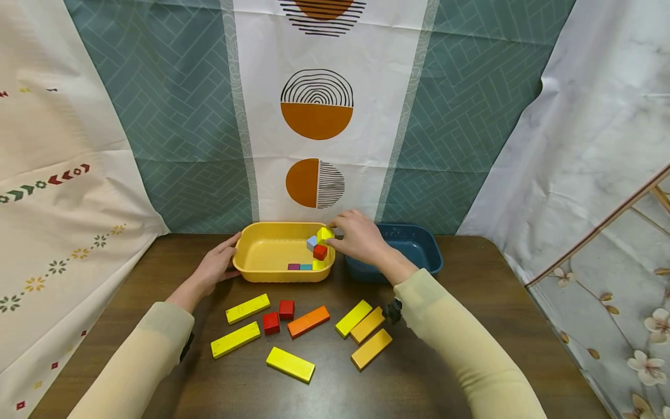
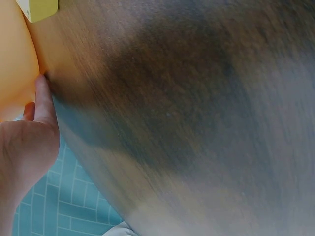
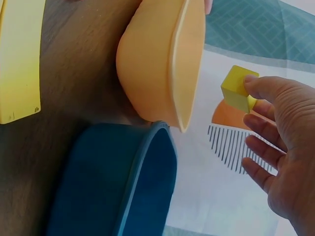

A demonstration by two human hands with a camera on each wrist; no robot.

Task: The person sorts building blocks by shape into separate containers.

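Observation:
In the head view my right hand is above the right end of a yellow basin. It pinches a yellow cube between thumb and fingertip, the other fingers spread apart in the right wrist view. Under it, inside the basin, are a light blue cube and a red cube. A purple block, a blue block and another yellow block lie along the basin's near wall. My left hand touches the basin's left end with extended fingers.
A dark blue basin stands right of the yellow one. Nearer on the wooden table lie several yellow bars, an orange bar, two light orange bars and two red cubes. Patterned cloth hangs behind.

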